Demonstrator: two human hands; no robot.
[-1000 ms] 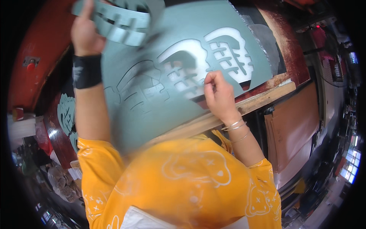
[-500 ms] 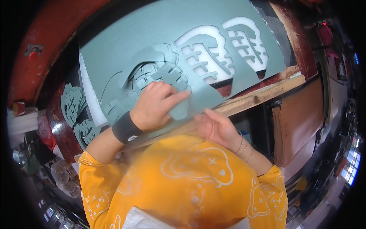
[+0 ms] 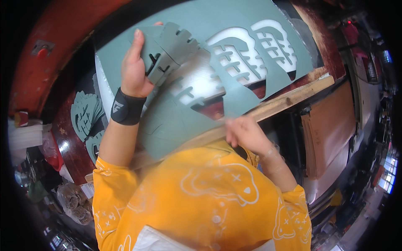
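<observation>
Your left hand is clamped on a grey-green cut piece at the upper left of centre, thumb on the near face, a fingertip showing past its top edge. The piece is thin and smooth, with square notches along its rim and dark slots inside. Its long axis slants from lower left to upper right — the notched edge faces upper right. Most of your gripping fingers are hidden behind it, and its lower end blends into the same-coloured sheet below, so its outline there is hard to make out. Your right hand is curled near the wooden strip right of centre — blurred, so you cannot tell whether it grips anything.
</observation>
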